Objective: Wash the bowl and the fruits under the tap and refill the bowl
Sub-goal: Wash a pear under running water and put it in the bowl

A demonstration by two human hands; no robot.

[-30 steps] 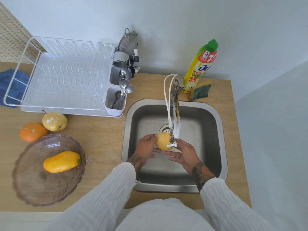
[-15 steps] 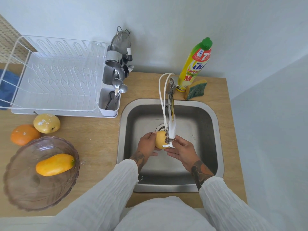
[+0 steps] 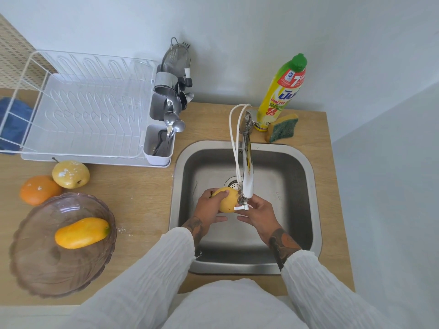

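Observation:
My left hand (image 3: pixel 210 207) grips a yellow round fruit (image 3: pixel 228 201) over the steel sink (image 3: pixel 306 162), just under the tap spout (image 3: pixel 247 176). My right hand (image 3: pixel 257 213) is beside the fruit, its fingers at the small tap lever (image 3: pixel 241 207) on the spout's end. Whether water runs I cannot make out. On the counter to the left stands a tinted glass bowl (image 3: pixel 42 262) with a yellow-orange mango (image 3: pixel 82 232) in it. Behind the bowl lie an orange (image 3: pixel 39 189) and a pale yellow apple (image 3: pixel 70 174) with white specks.
A white dish rack (image 3: pixel 78 110) with a cutlery holder (image 3: pixel 158 148) stands at the back left, a blue cloth (image 3: pixel 13 122) behind it. A dish soap bottle (image 3: pixel 282 91) and a sponge (image 3: pixel 282 130) stand behind the sink. White specks lie on the wooden counter (image 3: pixel 142 205).
My left hand has wrapped further round the fruit and turned it under the spout. My right hand has moved up to the tap lever. The view has shifted slightly.

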